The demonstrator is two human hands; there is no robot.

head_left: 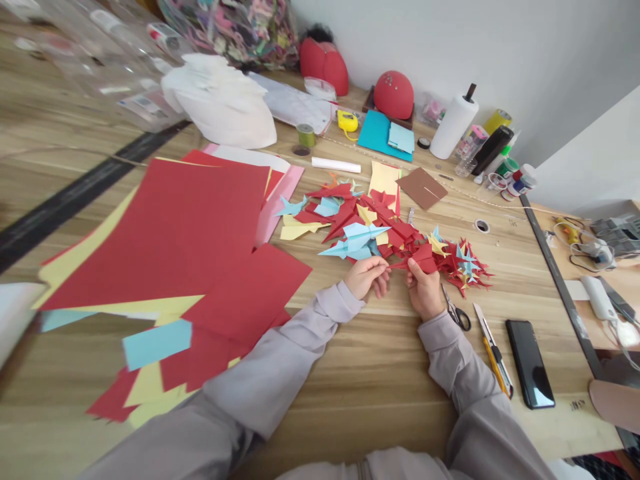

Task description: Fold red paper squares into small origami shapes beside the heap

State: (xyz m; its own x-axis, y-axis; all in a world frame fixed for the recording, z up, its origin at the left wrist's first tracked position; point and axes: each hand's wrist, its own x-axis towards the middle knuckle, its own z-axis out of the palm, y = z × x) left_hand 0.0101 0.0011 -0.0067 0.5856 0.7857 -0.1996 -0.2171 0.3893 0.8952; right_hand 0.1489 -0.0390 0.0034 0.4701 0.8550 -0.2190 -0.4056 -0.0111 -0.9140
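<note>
Left hand (pixel 369 277) and right hand (pixel 426 289) pinch one folded red paper (pixel 423 257) between them, beside paper-plane pile (pixel 354 224) on worktop (pixel 385 373), scissors (pixel 463 320) near right hand.

No text, brand or number can be read with certainty. On the wooden surface (pixel 380 380), small dark marks (pixel 513 223) are seen near three o'clock and others (pixel 577 405) at four o'clock, their characters illegible. Labels are borne by a white bottle (pixel 524 181) between two and three o'clock and a clear plastic container (pixel 147 108) at ten o'clock, both too blurred.
</note>
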